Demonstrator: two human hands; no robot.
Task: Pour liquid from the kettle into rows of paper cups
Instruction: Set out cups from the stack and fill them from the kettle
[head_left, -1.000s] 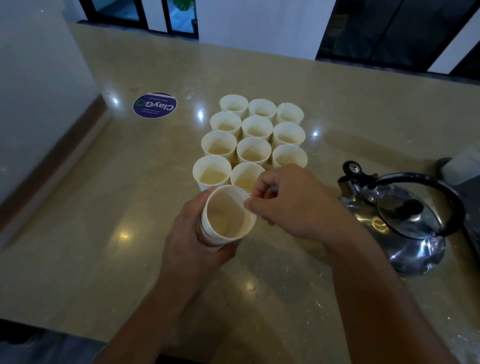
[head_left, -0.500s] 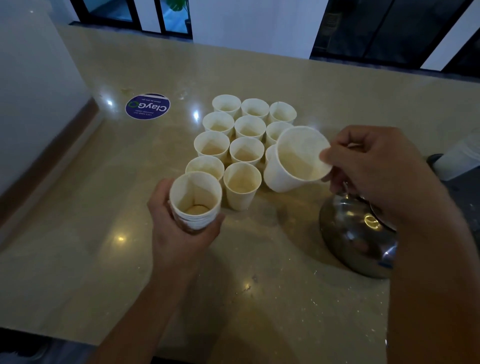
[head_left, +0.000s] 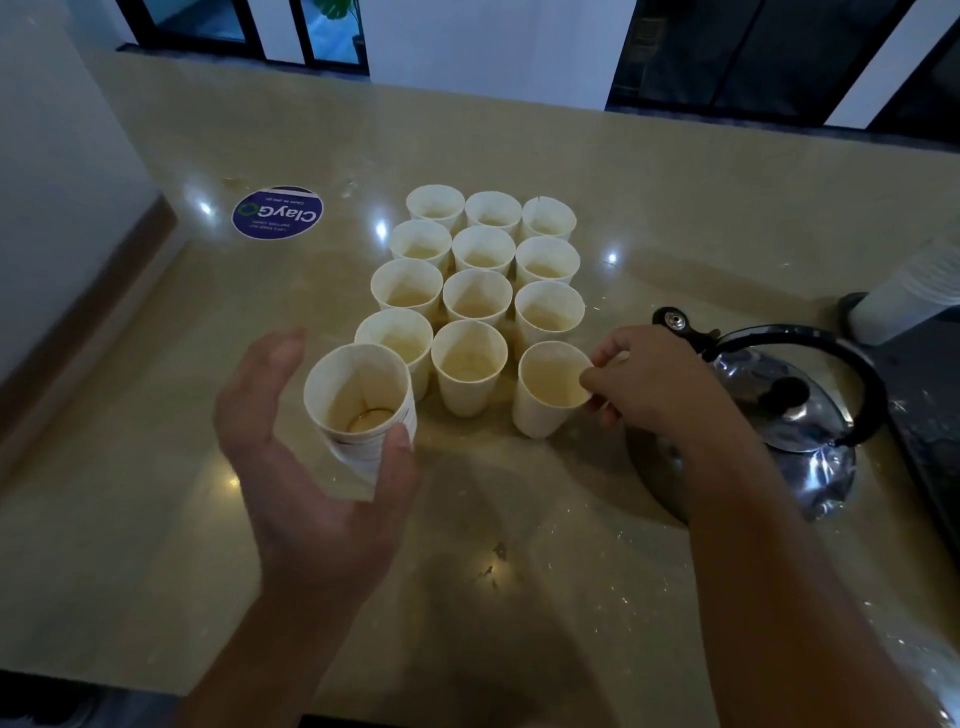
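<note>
The cups (head_left: 478, 280) stand in the middle of the frame on the counter (head_left: 156, 519), packed close in rows of three, so one pour can go down the line. Most look to have a little pale liquid at the bottom; how much is hard to tell.

The right hand (head_left: 644, 384) is pinched shut on the rim of a new cup (head_left: 545, 389) at the near right corner of the block. It is held by the rim so it can be set straight down beside the others. It seems to finish the front row.

The left hand (head_left: 311, 467) holds a stack (head_left: 358, 410) of spare cups, just left of the front row. The thumb and palm press the side of the stack while the fingers are spread wide and loose. The stack is tipped open side up, likely so the next cup can be pulled off.

The kettle (head_left: 779, 415) sits at the right of the frame, shiny, with a black handle and its lid on. No hand is on it, so I think pouring comes after the cups are set.

At the upper left a round blue sticker (head_left: 277, 212) lies upside down to us. It reads "ClayGO"; the small words are too tiny to read
</note>
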